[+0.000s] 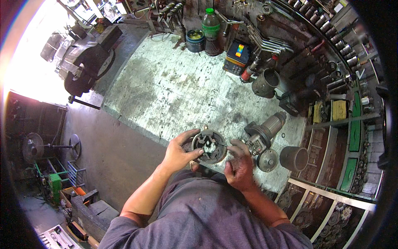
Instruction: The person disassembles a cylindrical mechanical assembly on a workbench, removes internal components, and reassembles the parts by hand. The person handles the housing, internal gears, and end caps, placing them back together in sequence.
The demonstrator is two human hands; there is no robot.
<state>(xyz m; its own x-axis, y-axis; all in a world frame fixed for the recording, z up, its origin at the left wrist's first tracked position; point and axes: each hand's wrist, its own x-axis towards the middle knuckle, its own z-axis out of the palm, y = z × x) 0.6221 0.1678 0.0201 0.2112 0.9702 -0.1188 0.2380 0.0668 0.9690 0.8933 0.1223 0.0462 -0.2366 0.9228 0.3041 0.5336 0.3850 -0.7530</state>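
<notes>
My left hand (186, 150) grips a round, open metal ring (226, 154) from its left side, thumb over the rim and fingers round the outside. Dark metal pieces line the ring's inside, and the pale tabletop shows through its middle. At the ring's right edge, the fingers of my right hand (240, 166) are closed together. A thin dark piece seems to run from them towards the ring, too small to name. Just right of that hand lies a motor armature (271, 126) with a shaft assembly. A round metal end cap (267, 160) rests below it.
Metal cylinders stand on the workbench (166, 83), one at the right (294, 158), one farther back (266, 83). A green-capped bottle (211, 31), a can (195, 40) and a dark box (236, 57) line the back. Wrenches (269, 43) hang there. Shelves (331, 145) flank the right; a vise (85, 62) stands left.
</notes>
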